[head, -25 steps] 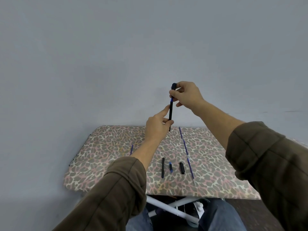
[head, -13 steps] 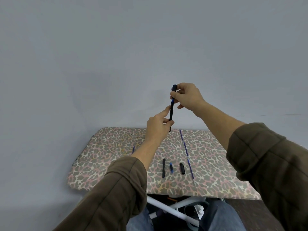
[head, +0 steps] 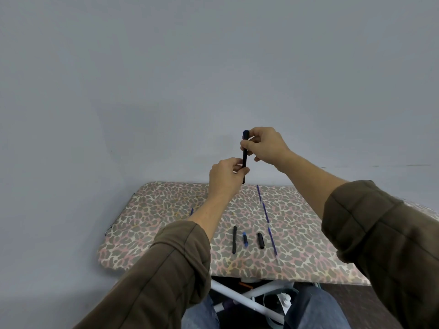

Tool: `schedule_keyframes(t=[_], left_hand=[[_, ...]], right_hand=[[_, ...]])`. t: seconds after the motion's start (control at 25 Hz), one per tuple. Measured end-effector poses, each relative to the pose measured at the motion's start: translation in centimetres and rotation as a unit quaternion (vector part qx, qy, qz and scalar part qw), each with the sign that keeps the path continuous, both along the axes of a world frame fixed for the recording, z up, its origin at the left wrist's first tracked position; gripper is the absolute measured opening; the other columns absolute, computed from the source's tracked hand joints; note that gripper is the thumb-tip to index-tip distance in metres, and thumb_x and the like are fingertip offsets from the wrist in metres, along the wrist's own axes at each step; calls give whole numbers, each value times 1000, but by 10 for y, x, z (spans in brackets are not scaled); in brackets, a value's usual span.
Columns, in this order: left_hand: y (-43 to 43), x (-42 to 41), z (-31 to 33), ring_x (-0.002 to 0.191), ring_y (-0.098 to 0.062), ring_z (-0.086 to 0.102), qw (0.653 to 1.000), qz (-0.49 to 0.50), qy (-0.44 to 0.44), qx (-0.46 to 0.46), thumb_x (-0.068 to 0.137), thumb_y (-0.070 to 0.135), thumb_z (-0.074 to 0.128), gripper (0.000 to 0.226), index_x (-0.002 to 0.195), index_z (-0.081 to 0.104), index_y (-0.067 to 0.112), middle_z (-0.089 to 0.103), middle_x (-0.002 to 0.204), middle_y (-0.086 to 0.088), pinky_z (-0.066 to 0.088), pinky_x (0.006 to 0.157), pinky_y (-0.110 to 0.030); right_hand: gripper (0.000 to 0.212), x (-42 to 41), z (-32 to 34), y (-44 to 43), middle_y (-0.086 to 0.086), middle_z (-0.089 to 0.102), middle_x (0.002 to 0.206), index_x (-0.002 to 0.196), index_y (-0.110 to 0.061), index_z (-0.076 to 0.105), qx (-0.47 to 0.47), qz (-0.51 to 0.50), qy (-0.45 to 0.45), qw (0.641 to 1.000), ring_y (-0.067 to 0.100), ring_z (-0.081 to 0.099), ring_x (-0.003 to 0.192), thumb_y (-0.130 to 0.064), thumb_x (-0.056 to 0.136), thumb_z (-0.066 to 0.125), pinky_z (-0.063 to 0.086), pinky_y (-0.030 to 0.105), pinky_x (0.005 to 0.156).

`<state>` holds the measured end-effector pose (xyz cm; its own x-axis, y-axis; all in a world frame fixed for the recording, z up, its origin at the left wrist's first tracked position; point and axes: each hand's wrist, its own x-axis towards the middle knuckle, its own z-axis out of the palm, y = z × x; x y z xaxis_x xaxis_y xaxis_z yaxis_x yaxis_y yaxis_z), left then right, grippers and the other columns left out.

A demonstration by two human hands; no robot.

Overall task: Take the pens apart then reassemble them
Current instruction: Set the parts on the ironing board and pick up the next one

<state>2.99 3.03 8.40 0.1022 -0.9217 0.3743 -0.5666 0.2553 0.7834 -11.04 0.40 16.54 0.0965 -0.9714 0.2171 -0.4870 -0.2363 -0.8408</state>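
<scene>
One pen (head: 245, 157) stands upright at frame centre, my left hand (head: 224, 173) pinching its lower end, my right hand (head: 266, 144) gripping its top; three loose parts lie below on the table (head: 154, 222): black barrel (head: 234, 239), blue piece (head: 245, 239), black cap (head: 260, 240)

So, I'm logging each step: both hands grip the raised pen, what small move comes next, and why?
Probably the right hand twists the top of the pen while the left hand steadies its lower end: both pinch it upright, and I cannot tell whether it is coming apart or going together.
</scene>
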Motion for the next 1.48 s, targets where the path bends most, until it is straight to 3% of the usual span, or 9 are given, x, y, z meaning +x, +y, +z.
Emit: schedule_keyframes(t=[0.12,0.24,0.32,0.56,0.84,1.04,1.2,1.36,1.48], left_hand=[[0,-1,-1,79,-7,69,1000,3,1,-3,89,24,77,20,108,78,17,79,96,2,57,85,-31],[1,-1,0,81,-8,71,1000,5,-3,-8,89,24,77,15,103,79,19,79,93,5,56,81,-28],[1,-1,3,78,-6,70,1000,10,-1,-13,88,23,77,11,99,79,19,78,90,7,55,78,-26],[2,-3,8,66,10,64,1000,15,4,-17,88,22,76,9,96,78,20,75,76,11,49,69,-15],[5,-8,18,72,-4,70,1000,10,-13,-19,90,22,72,8,92,78,17,75,76,9,52,70,-21],[7,-10,27,69,-12,71,999,12,-26,-24,90,19,70,8,85,76,15,75,73,7,55,69,-28],[8,-6,33,60,-6,67,999,23,-22,-29,91,22,70,16,75,71,20,71,63,9,51,59,-23],[10,3,33,72,-11,72,999,6,-34,-26,91,24,71,10,93,79,18,77,80,6,55,70,-25],[9,7,34,74,-10,72,999,9,-22,-21,91,23,72,14,102,79,19,78,89,5,54,70,-22]], right_hand=[[30,1,-1,1,2,80,95,125,-15,67,-14,0,63,998,30,74,93,-23,96,69,63,45,78],[75,-1,-3,3,-3,76,102,152,-27,43,-46,1,113,992,20,67,91,-30,88,81,56,37,78],[90,-2,-5,5,-5,75,99,158,-33,32,-72,12,147,987,17,68,90,-28,84,84,54,32,76],[82,-2,-8,4,-8,77,84,154,-37,38,-109,0,172,979,0,64,71,-20,86,79,47,23,59],[74,2,-2,7,-2,75,80,148,-35,45,-125,-14,181,975,21,71,83,-13,83,72,56,32,68],[73,6,6,10,2,76,81,149,-34,47,-131,-17,171,976,22,71,85,-9,84,70,56,31,71],[72,14,10,13,6,75,87,151,-35,47,-142,-27,166,975,25,71,86,-7,88,68,60,36,76],[77,14,3,21,4,77,91,157,-27,39,-127,-65,142,980,23,72,91,-16,90,74,60,39,82],[65,13,-4,24,2,76,88,141,-19,50,-83,-114,86,986,23,73,81,-26,85,81,62,42,78]])
